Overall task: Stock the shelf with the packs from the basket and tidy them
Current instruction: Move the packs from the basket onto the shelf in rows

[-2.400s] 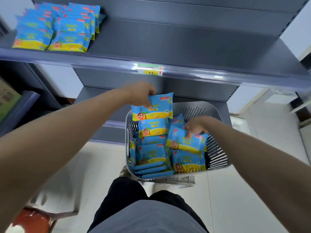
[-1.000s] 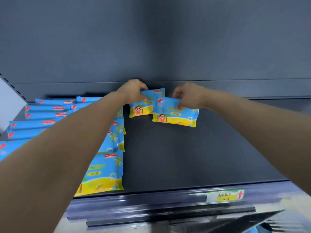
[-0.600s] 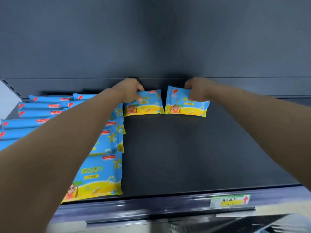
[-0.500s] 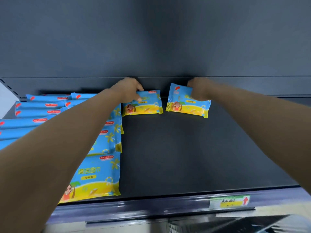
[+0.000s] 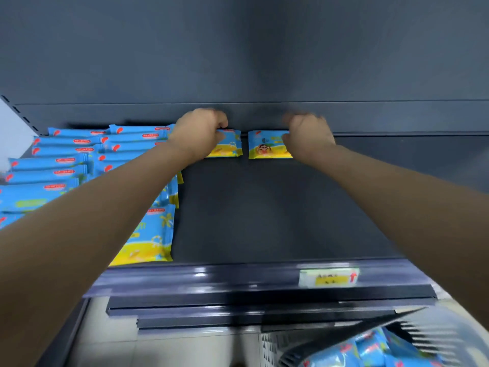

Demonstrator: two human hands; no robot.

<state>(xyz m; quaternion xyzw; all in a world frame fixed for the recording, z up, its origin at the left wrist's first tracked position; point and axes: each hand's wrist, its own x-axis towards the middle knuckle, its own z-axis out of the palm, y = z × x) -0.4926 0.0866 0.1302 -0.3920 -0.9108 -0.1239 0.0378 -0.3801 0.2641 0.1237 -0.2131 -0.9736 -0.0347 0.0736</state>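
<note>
Two blue-and-yellow packs lie flat side by side at the back of the dark shelf (image 5: 264, 213). My left hand (image 5: 199, 135) grips the far edge of the left pack (image 5: 226, 147) and covers part of it. Over the right half of the right pack (image 5: 266, 145) sits my right hand (image 5: 308, 137), fingers curled on its far edge. Rows of the same packs (image 5: 79, 157) fill the shelf's left side, partly hidden by my left forearm. The basket (image 5: 277, 345) with more packs (image 5: 370, 350) shows at the bottom right.
The shelf's back wall (image 5: 264, 62) rises right behind both hands. A price label (image 5: 328, 276) sits on the shelf's front rail. Lower shelf edges (image 5: 238, 311) stick out under it. Bare shelf surface stretches in front of and to the right of the two packs.
Both hands carried a pack from the basket up to the shelf and set them down at the back. In the last half second the right pack was squared up beside the left one.
</note>
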